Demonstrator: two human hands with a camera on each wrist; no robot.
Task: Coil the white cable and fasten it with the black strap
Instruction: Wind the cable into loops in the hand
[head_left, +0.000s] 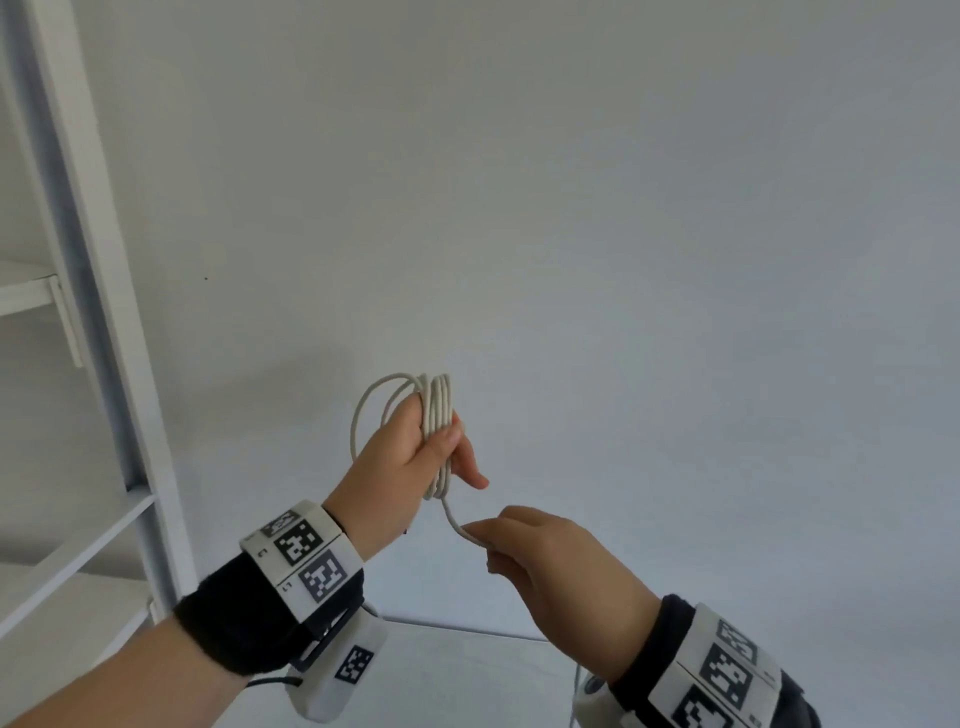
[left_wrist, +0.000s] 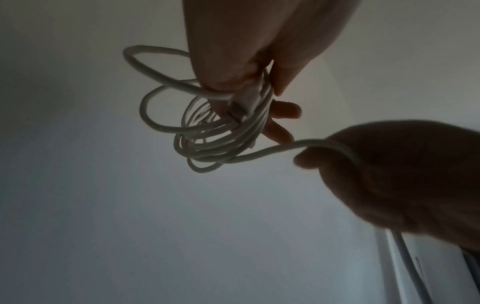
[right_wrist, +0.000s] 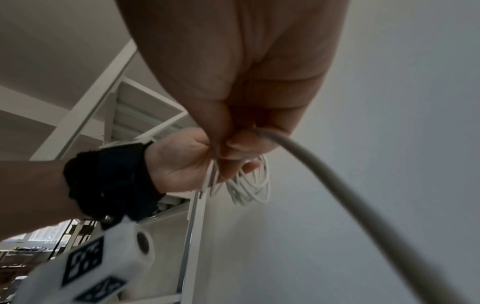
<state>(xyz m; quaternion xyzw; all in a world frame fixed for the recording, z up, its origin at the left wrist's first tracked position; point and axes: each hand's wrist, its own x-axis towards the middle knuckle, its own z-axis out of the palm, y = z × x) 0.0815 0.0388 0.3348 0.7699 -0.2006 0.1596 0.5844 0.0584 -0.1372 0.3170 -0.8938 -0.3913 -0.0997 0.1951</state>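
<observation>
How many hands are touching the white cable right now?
2. The left hand grips the coiled loops of the white cable, held up before the wall. The right hand, lower and to the right, pinches the loose strand running from the coil.

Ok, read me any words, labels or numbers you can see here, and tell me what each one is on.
No text reads clearly.
On the left wristband: tiny characters beside the square coded markers, too small to read.
On the right wristband: the same, too small.
On the white cable: no print visible.
</observation>
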